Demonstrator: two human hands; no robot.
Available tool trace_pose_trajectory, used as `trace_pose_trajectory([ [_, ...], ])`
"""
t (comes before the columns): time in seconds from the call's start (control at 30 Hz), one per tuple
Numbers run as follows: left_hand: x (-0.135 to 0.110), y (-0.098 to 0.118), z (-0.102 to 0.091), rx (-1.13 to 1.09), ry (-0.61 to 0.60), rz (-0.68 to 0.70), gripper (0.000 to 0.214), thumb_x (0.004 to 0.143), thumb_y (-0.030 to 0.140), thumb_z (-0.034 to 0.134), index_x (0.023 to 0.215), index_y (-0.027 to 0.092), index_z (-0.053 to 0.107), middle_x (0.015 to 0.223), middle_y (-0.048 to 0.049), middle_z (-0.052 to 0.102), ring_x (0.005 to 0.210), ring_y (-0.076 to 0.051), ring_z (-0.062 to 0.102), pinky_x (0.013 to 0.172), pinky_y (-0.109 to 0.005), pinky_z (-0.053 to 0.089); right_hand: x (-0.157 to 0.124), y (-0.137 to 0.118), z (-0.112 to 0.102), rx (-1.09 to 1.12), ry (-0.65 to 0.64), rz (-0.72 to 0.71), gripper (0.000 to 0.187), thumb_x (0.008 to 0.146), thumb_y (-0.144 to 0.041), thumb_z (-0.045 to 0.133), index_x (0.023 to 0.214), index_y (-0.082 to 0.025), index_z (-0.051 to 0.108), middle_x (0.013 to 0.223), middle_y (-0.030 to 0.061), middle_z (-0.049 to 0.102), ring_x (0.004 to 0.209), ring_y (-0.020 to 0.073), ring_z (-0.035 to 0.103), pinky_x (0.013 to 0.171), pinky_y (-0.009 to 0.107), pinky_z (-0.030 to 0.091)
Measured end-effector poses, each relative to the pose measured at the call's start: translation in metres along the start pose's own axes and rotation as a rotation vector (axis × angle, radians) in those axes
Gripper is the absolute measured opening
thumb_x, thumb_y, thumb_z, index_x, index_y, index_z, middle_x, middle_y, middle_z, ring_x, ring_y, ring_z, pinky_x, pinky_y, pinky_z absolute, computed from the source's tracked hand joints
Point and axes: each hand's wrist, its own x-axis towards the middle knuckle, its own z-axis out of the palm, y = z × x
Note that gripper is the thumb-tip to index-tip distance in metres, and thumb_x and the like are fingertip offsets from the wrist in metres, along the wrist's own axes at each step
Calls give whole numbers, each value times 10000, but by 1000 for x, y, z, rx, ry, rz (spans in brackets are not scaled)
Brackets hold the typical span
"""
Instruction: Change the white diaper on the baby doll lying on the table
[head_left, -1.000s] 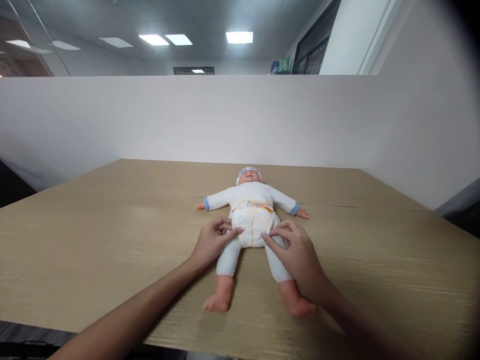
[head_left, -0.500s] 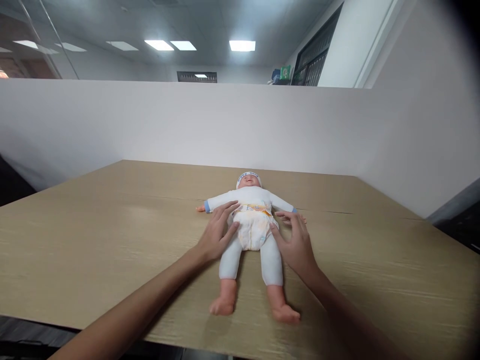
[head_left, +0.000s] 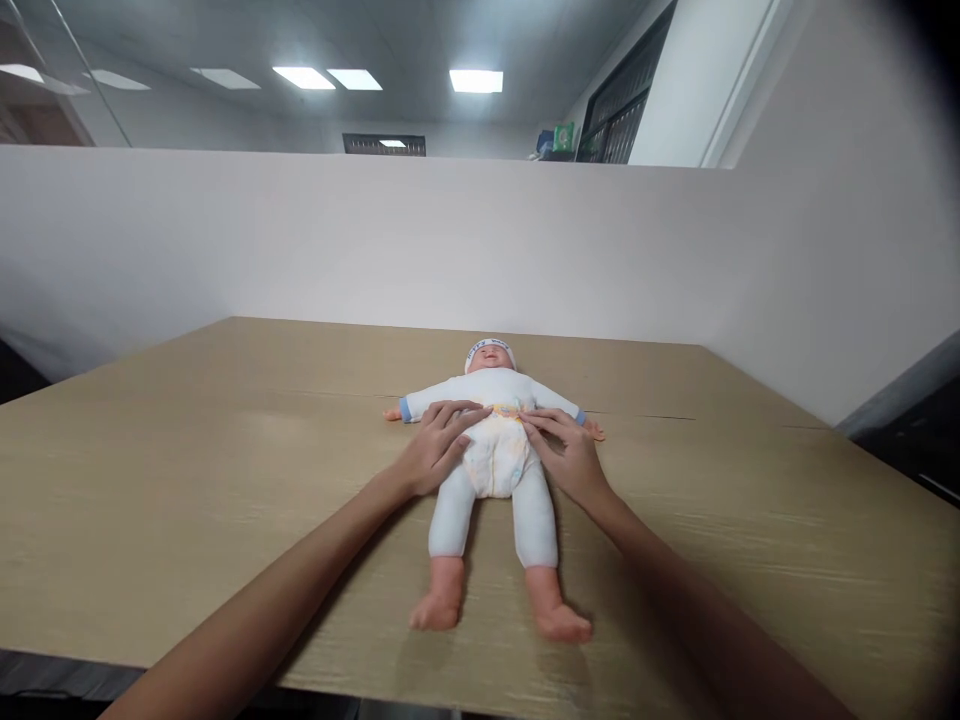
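A baby doll point(head_left: 493, 384) in white clothes lies on its back on the table, its feet towards me. Around its hips is a white diaper point(head_left: 495, 465) with a yellow-orange patterned waistband point(head_left: 507, 410). My left hand point(head_left: 439, 445) rests open on the diaper's left side, fingers stretched flat towards the waistband and thumb lower down. At the right end of the waistband, the thumb and fingertips of my right hand point(head_left: 568, 455) come close together on the diaper's edge. The parts of the diaper under both hands are hidden.
The wooden table point(head_left: 225, 480) has a seam running across it behind the doll's arms. A low white partition point(head_left: 375, 240) stands along the far edge, and a white wall point(head_left: 825, 270) rises at the right. Dark objects show beyond both side edges.
My right hand has moved inward and up from beside the doll's hip onto the waistband, its fingers closing. My left hand has slid slightly further over the waist. The view has shifted slightly.
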Motion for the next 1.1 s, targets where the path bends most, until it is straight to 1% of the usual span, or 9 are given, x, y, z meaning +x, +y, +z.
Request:
trace_pose_trajectory([
  [0.1, 0, -1, -1, -12, -15, -19, 542, 1098, 437, 257, 1563, 299, 498, 1521, -92, 533, 1398, -322, 400, 1210, -519, 291, -6, 0, 4, -41, 7, -56, 351, 1063, -382, 503, 1289, -260, 744, 1248, 83, 716, 1230, 244, 637, 1101, 438, 504],
  [0.3, -6, -1, -3, -28, -29, 14, 559, 1107, 476, 209, 1580, 327, 468, 1605, -57, 477, 1439, -308, 390, 1222, -501, 270, -17, -4, -4, -179, -137, -178, 459, 1099, -311, 382, 1526, -274, 543, 1517, 74, 578, 1427, 256, 496, 1207, 500, 406],
  [0.53, -13, -2, -3, 3, -8, 109, 535, 1106, 418, 260, 1596, 303, 441, 1647, -32, 458, 1495, -317, 346, 1247, -519, 239, -17, -4, -8, -217, -237, -250, 518, 1098, -315, 335, 1609, -272, 409, 1625, 36, 479, 1501, 249, 424, 1254, 520, 338],
  [0.63, -14, 0, -3, 54, -3, 150, 548, 1104, 443, 273, 1607, 279, 419, 1625, -44, 490, 1491, -317, 350, 1244, -503, 248, -15, 3, -12, -265, -161, -252, 517, 1101, -296, 278, 1599, -289, 417, 1616, 27, 491, 1503, 237, 421, 1280, 530, 268],
  [0.7, -14, -3, -5, 93, 68, 130, 553, 1105, 451, 273, 1609, 266, 404, 1614, -60, 499, 1487, -304, 364, 1242, -484, 252, -12, 15, -16, -325, -64, -200, 513, 1102, -306, 287, 1600, -290, 406, 1612, 35, 496, 1501, 239, 419, 1275, 525, 262],
  [0.83, -11, -27, -12, 236, 215, -156, 562, 1083, 456, 377, 1594, 223, 387, 1634, -112, 448, 1478, -302, 385, 1231, -463, 245, -8, 57, -19, -475, 17, -8, 568, 1074, -394, 396, 1595, -170, 383, 1606, 142, 482, 1474, 304, 429, 1217, 523, 329],
  [0.93, -9, -47, -13, 357, 114, -477, 611, 1028, 487, 476, 1545, 164, 427, 1598, -170, 471, 1446, -352, 406, 1204, -487, 256, -8, 78, -13, -529, -27, 118, 597, 1028, -419, 464, 1534, -102, 445, 1541, 206, 529, 1379, 345, 500, 1158, 512, 382],
  [1.0, -6, -50, -11, 386, 56, -619, 599, 1002, 488, 501, 1492, 145, 476, 1527, -208, 533, 1391, -385, 456, 1176, -526, 261, -9, 79, -7, -537, -37, 165, 576, 1003, -432, 508, 1472, -99, 514, 1446, 219, 595, 1291, 357, 543, 1101, 490, 417],
  [1.1, 1, -34, -8, 383, 31, -706, 547, 964, 536, 542, 1324, 128, 596, 1358, -237, 649, 1297, -408, 539, 1139, -548, 269, -7, 63, 3, -518, -51, 223, 458, 969, -420, 562, 1294, -107, 647, 1233, 211, 687, 1157, 345, 590, 1010, 430, 449],
])
